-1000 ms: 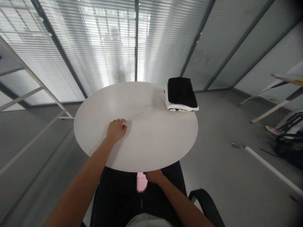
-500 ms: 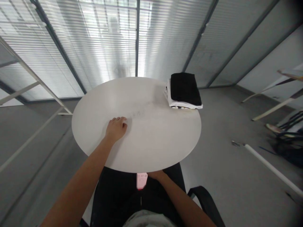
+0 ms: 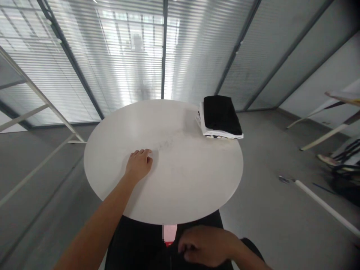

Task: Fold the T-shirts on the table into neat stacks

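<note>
Landmark: round table (image 3: pixel 180 187). On it: 1 folded clothes stack (image 3: pixel 221 116), at the far right edge; left hand (image 3: pixel 138 165) resting on the near side, left of centre. Right hand (image 3: pixel 205 245) off it, just before the near edge. Behind it: window blinds (image 3: pixel 132 56). Left of it: metal-frame stand (image 3: pixel 36 97). Right of it, on the floor: long tube (image 3: pixel 320 202), with a bag (image 3: pixel 345 183) further right.

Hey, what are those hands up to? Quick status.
Left hand on the round white table. Right hand below its edge, over dark trousers. Folded black-and-white clothes at the far side.
</note>
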`<state>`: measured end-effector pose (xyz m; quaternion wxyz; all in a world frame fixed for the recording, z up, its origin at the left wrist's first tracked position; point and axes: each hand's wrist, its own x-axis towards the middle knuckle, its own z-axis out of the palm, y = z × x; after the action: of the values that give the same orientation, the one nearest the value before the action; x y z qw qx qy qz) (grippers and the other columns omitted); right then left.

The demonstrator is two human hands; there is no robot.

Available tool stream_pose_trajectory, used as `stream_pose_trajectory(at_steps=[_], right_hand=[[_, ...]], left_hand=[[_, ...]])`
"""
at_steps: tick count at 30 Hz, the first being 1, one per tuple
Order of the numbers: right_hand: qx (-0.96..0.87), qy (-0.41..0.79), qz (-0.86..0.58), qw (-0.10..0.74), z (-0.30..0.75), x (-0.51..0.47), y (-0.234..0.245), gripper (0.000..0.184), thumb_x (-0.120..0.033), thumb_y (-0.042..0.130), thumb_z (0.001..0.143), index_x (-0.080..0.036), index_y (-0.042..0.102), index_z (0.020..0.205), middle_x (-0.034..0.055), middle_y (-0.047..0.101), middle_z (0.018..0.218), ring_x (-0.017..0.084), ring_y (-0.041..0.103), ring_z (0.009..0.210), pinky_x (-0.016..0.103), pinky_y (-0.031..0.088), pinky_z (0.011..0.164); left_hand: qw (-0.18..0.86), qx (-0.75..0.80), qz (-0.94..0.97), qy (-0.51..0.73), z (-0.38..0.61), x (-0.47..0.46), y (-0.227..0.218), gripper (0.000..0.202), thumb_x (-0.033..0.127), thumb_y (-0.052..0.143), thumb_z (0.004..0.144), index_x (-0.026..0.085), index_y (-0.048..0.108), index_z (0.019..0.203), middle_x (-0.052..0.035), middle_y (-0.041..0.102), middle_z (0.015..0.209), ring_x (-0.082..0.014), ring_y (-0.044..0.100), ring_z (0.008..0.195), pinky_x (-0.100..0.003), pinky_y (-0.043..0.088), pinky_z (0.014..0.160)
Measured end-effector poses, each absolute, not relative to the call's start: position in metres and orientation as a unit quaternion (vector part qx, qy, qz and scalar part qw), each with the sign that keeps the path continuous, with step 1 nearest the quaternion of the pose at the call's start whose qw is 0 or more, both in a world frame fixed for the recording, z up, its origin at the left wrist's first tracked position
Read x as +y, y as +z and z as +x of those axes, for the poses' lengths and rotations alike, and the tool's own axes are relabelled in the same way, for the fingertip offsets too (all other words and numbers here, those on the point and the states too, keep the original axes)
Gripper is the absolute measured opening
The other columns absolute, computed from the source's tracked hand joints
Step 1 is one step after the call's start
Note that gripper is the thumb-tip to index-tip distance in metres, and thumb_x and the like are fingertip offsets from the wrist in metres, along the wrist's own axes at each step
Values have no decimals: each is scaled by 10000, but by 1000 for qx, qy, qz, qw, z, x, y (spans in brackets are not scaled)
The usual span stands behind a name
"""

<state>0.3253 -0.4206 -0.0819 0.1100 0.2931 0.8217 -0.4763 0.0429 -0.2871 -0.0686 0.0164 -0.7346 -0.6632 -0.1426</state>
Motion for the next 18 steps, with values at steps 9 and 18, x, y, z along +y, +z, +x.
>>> stream_pose_trajectory(at_steps=[9,18], right_hand=[[789,-283,493,-232,413,-290,24,300,-414,458,936,-230,674,1035,86,678,1112,229,630,1031,385,488,899],[704,125,678,-170,438,-165,11,492,-391,559,852,-218,546,1313,169,586,1237,350,544,1108,525,443,879]], left_hand=[[-1,-651,-743,-154,41,-282,-67,329,191,435,858,198,616,1133,-78,703,1038,-247,620,960,-396,447,888],[-7,-654,-739,-159,42,-282,-66,319,183,437,857,196,613,1122,-73,710,1029,-239,623,947,-392,447,890]])
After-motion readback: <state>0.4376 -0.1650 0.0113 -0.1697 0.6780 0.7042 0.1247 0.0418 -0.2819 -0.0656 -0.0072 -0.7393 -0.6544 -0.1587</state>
